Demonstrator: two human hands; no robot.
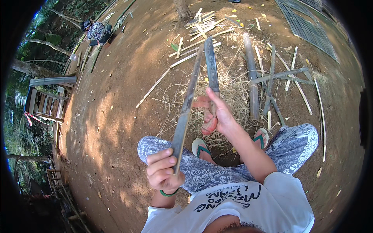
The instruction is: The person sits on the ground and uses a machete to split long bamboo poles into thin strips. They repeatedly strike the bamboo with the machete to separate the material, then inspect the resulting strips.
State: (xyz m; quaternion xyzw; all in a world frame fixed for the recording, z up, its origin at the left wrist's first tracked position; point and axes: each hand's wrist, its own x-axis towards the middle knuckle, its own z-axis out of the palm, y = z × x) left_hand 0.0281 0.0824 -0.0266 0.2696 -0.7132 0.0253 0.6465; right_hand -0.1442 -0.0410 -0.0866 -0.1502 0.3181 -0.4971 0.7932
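My left hand [164, 169], with a green band at its wrist, is closed round the lower end of a long split bamboo strip [182, 120]. The strip slants up and away, greyish-green below and darker towards its far end. My right hand [222, 112] holds a machete [211, 64] by its handle, some of its fingers stretched out past the grip. The broad dark blade points away from me, just right of the strip's upper part. In this view the two lie close together; whether they touch I cannot tell. The handle is partly hidden by my hand.
Thin shavings [233, 70] are heaped before my sandalled feet. A thick bamboo pole [250, 77] and crossed strips [276, 79] lie to the right, with more pale strips [204, 25] beyond. A tree trunk [182, 8] stands ahead. Another person [97, 33] crouches far left; a slatted panel [307, 27] lies far right.
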